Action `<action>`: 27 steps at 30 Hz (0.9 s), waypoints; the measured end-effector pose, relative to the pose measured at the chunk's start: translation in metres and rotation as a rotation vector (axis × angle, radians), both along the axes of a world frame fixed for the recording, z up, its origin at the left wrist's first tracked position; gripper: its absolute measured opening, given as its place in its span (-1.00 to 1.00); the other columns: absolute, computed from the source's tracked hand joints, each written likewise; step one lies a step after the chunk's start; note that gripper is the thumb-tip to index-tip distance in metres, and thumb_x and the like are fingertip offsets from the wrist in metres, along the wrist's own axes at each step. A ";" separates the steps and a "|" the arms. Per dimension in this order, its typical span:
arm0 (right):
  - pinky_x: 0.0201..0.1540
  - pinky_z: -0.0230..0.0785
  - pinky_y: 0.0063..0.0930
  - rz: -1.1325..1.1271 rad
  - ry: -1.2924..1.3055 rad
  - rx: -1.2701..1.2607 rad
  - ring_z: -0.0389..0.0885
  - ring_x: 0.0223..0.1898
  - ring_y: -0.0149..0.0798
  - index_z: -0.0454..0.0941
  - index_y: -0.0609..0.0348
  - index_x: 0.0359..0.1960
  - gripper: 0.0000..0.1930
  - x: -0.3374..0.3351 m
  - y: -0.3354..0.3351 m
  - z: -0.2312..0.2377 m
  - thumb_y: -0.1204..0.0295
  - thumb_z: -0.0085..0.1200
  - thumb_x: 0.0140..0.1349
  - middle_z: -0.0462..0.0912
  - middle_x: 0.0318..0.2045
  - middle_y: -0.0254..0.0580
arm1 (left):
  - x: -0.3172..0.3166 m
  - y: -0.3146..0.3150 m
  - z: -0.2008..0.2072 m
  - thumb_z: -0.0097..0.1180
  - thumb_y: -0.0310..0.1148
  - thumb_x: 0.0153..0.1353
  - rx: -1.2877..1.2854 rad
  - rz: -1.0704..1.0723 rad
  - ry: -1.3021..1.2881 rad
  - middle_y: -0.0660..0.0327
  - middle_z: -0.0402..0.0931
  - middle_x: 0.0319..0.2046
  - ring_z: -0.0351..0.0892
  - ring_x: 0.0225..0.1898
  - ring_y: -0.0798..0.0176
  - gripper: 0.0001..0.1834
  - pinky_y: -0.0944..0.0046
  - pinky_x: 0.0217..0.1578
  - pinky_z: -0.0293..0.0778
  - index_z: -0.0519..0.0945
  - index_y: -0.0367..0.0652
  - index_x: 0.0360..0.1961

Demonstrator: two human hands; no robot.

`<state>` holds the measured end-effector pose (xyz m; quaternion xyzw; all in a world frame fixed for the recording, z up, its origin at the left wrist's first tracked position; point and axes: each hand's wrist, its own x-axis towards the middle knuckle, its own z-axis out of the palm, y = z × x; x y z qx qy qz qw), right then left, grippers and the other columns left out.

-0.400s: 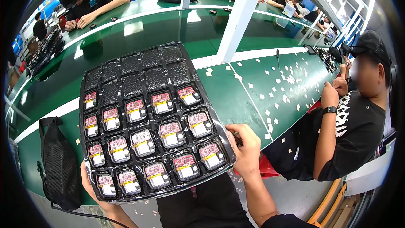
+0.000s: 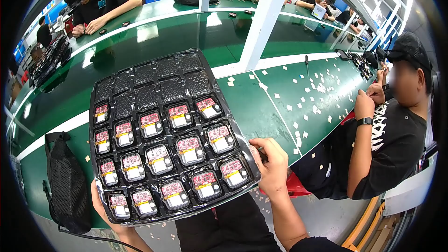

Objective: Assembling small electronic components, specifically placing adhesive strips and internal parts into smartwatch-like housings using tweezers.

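Note:
A black plastic tray [image 2: 154, 95] is held up between my two hands, tilted so its pockets face me. Its nearer rows carry several small electronic modules [image 2: 159, 158], each with a red circuit board, a white block and a yellow strip in a dark rounded case. The two far rows of pockets hold no modules. My left hand [image 2: 98, 203] grips the tray's lower left edge, its fingers mostly hidden beneath. At the right edge, my right hand [image 2: 270, 161] is closed round the rim, with the thumb and bent fingers showing.
The green workbench [image 2: 261, 112] is strewn with small pale squares [image 2: 315, 109] to the right. A screwdriver [image 2: 306, 64] lies near a white post [image 2: 261, 23]. A black mesh bag [image 2: 67, 182] rests at left. Close on my right sits a co-worker [image 2: 396, 144]; other people work across the bench.
The tray has shifted very slightly down and right at its left side, along with my left hand. My right hand keeps its grip on the rim.

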<state>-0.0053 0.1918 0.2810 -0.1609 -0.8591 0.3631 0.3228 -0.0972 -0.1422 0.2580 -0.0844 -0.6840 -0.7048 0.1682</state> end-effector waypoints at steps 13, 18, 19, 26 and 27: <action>-0.36 0.55 -0.41 0.013 0.012 -0.014 0.72 -0.40 -0.15 0.64 0.30 -0.17 -0.87 -0.001 -0.001 -0.003 0.59 0.23 0.26 0.66 -0.33 -0.05 | 0.003 0.003 0.001 0.03 -0.24 0.38 0.101 0.039 -0.062 0.20 0.58 -0.06 0.59 -0.07 0.39 -0.55 0.33 0.00 0.55 0.46 -0.38 0.15; -0.36 0.54 -0.41 0.001 0.006 -0.017 0.71 -0.41 -0.16 0.64 0.30 -0.17 -0.87 0.001 0.001 0.001 0.60 0.23 0.26 0.66 -0.33 -0.05 | 0.000 -0.003 -0.001 0.02 -0.27 0.39 0.062 -0.013 -0.063 0.19 0.58 -0.04 0.60 -0.06 0.39 -0.54 0.33 0.00 0.56 0.44 -0.38 0.18; -0.37 0.53 -0.41 0.009 0.005 -0.015 0.70 -0.41 -0.16 0.64 0.30 -0.17 -0.87 0.001 -0.001 0.000 0.60 0.23 0.26 0.66 -0.34 -0.05 | 0.002 0.001 0.002 0.03 -0.27 0.38 0.047 0.021 -0.051 0.18 0.58 -0.04 0.60 -0.07 0.39 -0.54 0.33 -0.01 0.56 0.44 -0.38 0.18; -0.37 0.52 -0.42 0.015 0.033 0.009 0.69 -0.42 -0.17 0.64 0.29 -0.18 -0.88 0.000 0.001 -0.001 0.60 0.23 0.27 0.65 -0.35 -0.07 | 0.001 -0.002 0.002 0.06 -0.22 0.37 0.036 -0.017 -0.053 0.18 0.58 -0.04 0.60 -0.07 0.39 -0.51 0.34 -0.02 0.56 0.44 -0.38 0.16; -0.37 0.52 -0.42 0.017 0.037 0.007 0.69 -0.42 -0.17 0.64 0.29 -0.18 -0.88 -0.001 -0.001 -0.001 0.60 0.23 0.27 0.65 -0.35 -0.07 | 0.001 0.000 0.001 0.06 -0.18 0.37 0.076 0.002 -0.071 0.18 0.58 -0.04 0.60 -0.07 0.38 -0.50 0.34 -0.03 0.56 0.45 -0.38 0.15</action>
